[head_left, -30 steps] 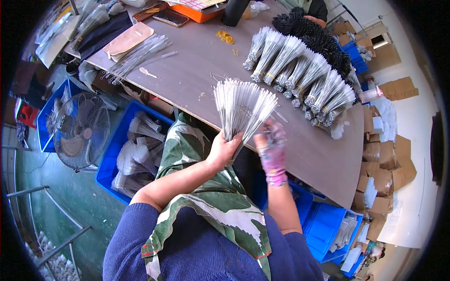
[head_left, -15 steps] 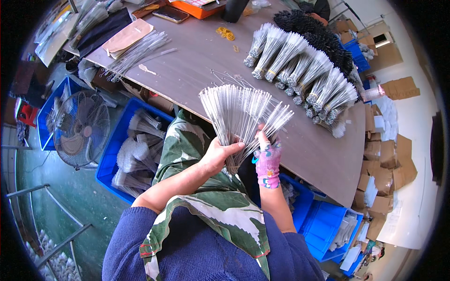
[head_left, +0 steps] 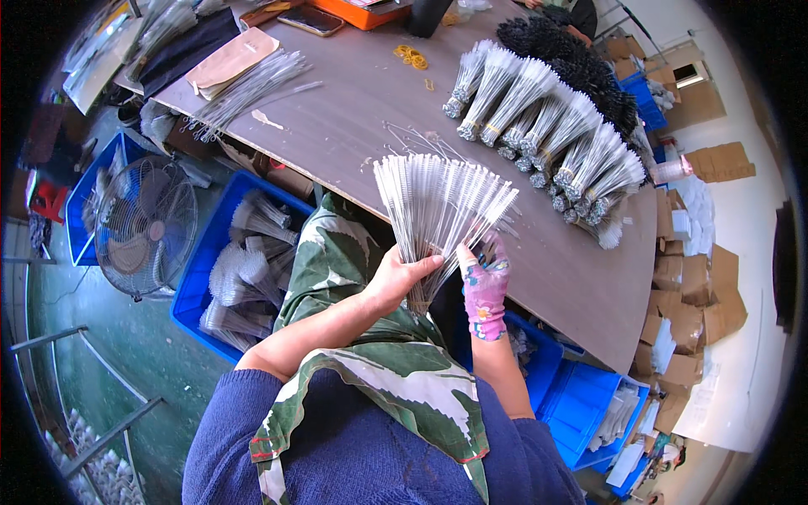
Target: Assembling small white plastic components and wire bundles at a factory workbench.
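My bare left hand [head_left: 401, 276] is closed around a bundle of thin straw brushes [head_left: 442, 198] with white bristles and twisted wire stems. The brushes fan out upward over the table's near edge, and a band circles their gathered lower ends. At the fan's right side is my right hand [head_left: 486, 282], in a pink flowered glove that leaves the thumb tip bare. Its thumb and fingers close on the stems of the rightmost brushes; part of this grip is hidden. A few loose wire brushes [head_left: 421, 139] lie on the table just behind the fan.
Banded brush bundles [head_left: 539, 118] and a black bristly pile [head_left: 572, 63] cover the table's [head_left: 581, 286] far right. Yellow rubber bands [head_left: 410, 56], a phone [head_left: 310, 20] and more wire stems [head_left: 252, 93] lie farther left. Blue bins [head_left: 202, 278] and a fan [head_left: 147, 227] stand beside me.
The fan of brushes has drawn together at its right side, where several had stuck out separately. My right hand has shifted slightly, its thumb now against the stems. My left hand keeps its hold.
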Action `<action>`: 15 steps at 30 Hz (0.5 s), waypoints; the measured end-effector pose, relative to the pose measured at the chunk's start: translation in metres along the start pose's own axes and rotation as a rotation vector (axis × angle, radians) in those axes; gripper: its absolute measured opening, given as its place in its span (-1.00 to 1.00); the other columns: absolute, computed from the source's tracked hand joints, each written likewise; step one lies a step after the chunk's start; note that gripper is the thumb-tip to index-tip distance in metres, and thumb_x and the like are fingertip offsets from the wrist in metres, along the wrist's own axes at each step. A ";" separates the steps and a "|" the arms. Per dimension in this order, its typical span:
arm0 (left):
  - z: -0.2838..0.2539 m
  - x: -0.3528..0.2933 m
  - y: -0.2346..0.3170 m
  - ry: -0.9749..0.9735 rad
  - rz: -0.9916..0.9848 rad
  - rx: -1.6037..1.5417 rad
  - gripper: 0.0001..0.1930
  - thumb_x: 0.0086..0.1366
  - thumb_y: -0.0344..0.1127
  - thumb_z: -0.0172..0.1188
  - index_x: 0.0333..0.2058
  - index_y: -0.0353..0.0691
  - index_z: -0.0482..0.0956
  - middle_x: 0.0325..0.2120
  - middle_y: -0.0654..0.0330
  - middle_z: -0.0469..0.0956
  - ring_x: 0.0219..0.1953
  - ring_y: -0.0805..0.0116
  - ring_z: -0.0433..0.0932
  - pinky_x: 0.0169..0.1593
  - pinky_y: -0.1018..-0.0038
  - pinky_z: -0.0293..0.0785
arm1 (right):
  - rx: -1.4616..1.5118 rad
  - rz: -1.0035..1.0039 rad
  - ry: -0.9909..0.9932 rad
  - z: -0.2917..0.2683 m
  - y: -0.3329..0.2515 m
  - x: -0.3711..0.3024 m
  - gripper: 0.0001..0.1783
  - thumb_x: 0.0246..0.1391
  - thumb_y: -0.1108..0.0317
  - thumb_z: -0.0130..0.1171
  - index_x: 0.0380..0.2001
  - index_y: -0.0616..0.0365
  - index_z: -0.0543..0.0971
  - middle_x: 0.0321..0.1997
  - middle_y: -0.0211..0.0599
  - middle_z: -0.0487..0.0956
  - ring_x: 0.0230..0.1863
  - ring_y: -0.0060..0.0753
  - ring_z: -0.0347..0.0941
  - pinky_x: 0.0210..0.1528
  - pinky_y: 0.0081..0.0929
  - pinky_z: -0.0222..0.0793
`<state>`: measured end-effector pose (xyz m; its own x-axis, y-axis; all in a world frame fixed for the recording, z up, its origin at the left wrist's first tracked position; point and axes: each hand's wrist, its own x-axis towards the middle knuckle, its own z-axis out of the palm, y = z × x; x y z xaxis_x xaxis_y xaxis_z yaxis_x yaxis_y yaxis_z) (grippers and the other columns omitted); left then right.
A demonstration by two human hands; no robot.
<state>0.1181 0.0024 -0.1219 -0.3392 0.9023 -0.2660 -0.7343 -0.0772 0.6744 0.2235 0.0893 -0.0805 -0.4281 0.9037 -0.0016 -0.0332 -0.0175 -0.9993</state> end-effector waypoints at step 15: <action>0.002 -0.001 -0.003 -0.115 -0.053 0.066 -0.73 0.24 -0.25 0.15 -0.16 -0.29 0.51 -0.31 0.24 0.54 -0.24 0.54 0.45 -0.13 0.53 0.39 | -0.008 0.037 0.079 0.007 -0.016 0.010 -0.74 -0.10 0.47 0.30 -0.28 0.23 0.54 -0.36 -0.45 0.55 -0.38 -0.60 0.45 -0.31 -0.60 0.37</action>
<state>0.1214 0.0022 -0.1222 -0.2286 0.9472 -0.2247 -0.7077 -0.0032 0.7065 0.2135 0.0954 -0.0644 -0.3561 0.9335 -0.0417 -0.0113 -0.0489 -0.9987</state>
